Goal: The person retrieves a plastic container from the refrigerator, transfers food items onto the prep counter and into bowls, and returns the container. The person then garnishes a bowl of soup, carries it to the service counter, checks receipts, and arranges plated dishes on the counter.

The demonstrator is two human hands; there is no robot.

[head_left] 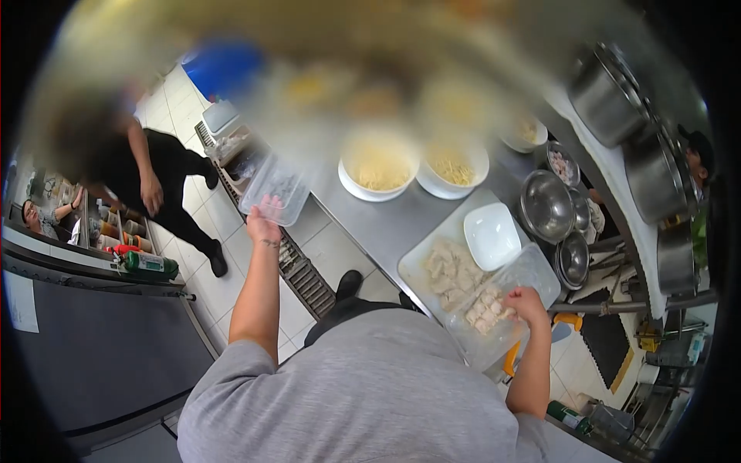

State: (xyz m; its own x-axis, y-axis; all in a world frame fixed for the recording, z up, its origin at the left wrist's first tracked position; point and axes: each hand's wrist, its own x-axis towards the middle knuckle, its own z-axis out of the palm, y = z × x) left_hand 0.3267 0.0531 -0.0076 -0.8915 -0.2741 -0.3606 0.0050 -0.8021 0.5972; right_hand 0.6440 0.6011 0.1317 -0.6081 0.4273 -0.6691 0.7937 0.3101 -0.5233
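My left hand (265,222) holds a clear plastic container (287,193) out to the left, its fingers showing through the plastic. My right hand (526,305) has its fingers closed at pale, raw-looking chunks (486,310) in another clear plastic container (482,351). What those fingertips pinch, if anything, is too small to make out. Beneath that container lies a white cutting board (413,266). More pale pieces (450,272) are spread on the board, beside a white square bowl (492,236).
Two white bowls of noodle-like strands, one bowl (374,166) and another bowl (455,168), stand on the steel counter (355,224). Metal bowls (546,204) sit at right, below a shelf of steel pots (610,96). A person (166,177) in dark clothes stands at left.
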